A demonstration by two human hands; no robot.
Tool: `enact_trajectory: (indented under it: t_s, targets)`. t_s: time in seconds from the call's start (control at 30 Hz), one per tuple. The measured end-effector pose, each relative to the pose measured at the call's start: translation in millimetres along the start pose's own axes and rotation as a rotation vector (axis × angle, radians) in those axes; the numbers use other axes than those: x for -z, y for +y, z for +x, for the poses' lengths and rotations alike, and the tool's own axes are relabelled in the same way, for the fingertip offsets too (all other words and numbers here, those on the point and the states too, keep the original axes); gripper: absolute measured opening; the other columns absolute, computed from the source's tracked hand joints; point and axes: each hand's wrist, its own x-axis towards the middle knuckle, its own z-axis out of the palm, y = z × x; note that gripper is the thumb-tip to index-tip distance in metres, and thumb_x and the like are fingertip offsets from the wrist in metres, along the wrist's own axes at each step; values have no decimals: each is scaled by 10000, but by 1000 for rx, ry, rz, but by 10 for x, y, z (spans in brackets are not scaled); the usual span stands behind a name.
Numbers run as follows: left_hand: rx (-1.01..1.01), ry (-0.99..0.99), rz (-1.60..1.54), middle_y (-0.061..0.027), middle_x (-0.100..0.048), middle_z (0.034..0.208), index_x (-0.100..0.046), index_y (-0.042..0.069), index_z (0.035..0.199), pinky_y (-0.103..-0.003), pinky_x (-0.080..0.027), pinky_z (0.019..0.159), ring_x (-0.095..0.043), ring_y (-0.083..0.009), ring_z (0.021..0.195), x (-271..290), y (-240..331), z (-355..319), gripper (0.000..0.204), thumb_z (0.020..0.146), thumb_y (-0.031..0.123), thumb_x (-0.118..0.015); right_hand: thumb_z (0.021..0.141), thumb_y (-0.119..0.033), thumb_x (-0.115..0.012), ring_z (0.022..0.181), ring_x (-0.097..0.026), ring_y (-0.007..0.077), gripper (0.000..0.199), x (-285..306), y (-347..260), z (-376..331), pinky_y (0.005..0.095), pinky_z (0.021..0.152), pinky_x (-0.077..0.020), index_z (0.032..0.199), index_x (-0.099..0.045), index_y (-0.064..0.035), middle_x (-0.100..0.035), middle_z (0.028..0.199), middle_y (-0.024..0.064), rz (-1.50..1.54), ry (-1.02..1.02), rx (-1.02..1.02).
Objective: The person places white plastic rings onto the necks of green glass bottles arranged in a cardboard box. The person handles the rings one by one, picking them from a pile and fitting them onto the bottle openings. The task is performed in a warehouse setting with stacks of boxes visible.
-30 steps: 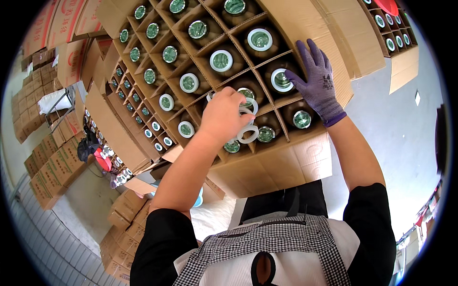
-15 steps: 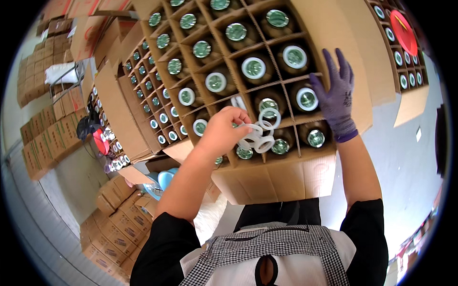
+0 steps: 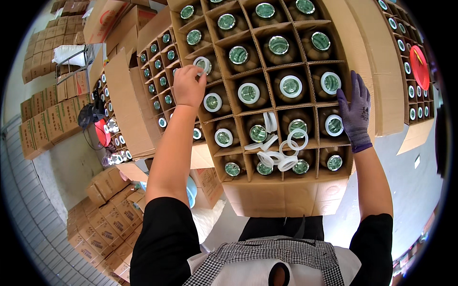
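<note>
A divided cardboard box [image 3: 286, 193] holds several glass bottles, one to a cell. My bare left hand [image 3: 189, 86] pinches a white plastic ring [image 3: 203, 65] at the mouth of a bottle along the box's left side. My right hand [image 3: 355, 112], in a grey-purple glove, lies open with its fingers spread against the right edge of the box. Loose white rings [image 3: 287, 163] lie in a small heap over the dividers and bottle mouths near the front. White rings sit around some bottle mouths, such as the bottle [image 3: 291, 86] in the middle; farther bottles [image 3: 278, 45] show bare rims.
To the left is another divided box [image 3: 162, 81] of bottles with a raised flap [image 3: 129, 102]. At the far right, a red round lid [image 3: 420, 67] lies on a further box of bottles. Stacked cartons [image 3: 102, 233] stand on the floor at lower left.
My left hand has moved from the heap of rings to a bottle farther away on the left, carrying one ring. My view has shifted; the gloved hand stays at the box edge.
</note>
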Motion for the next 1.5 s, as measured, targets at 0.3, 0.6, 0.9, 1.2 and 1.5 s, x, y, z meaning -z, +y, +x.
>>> enact_trajectory:
  t_s: [0.3,0.6,0.9,1.2,1.5]
  targets:
    - [139,-29,-268,-94,-625,1172,-687,68,1041,-371,-521,849,-639,-257,974,76,1,27,250,795,32,-712,893,-345,-663,1277,-438,413,714,3,-40,8,498,1078,-350,1483,-366,-72,-441,1443,214,24,-9,-23]
    - [209,-113,-3,-92,-693,963,-727,92,999,-369,-529,783,-664,-261,849,5,-69,394,175,835,150,-702,891,-363,-673,1274,-448,418,699,0,-33,5,501,1074,-361,1463,-401,-68,-468,1416,232,36,14,-36]
    - [27,-224,64,-117,-678,1025,-714,84,1114,-377,-517,850,-653,-274,929,-22,-131,442,259,870,76,-627,895,-382,-668,1271,-450,415,702,-18,-39,14,494,1077,-357,1459,-403,-59,-471,1414,232,45,17,-36]
    - [-70,-153,120,-126,-590,1252,-648,97,1231,-414,-474,967,-555,-321,1144,30,97,145,371,863,62,-634,888,-375,-674,1265,-449,414,719,-18,-10,12,494,1078,-355,1465,-391,-54,-467,1416,226,64,11,-41]
    - [33,-153,-32,-140,-580,1226,-682,84,1157,-386,-508,840,-611,-282,941,176,485,72,328,839,157,-723,884,-388,-678,1269,-445,416,726,-18,0,9,493,1076,-362,1462,-394,-51,-471,1416,221,57,8,-32]
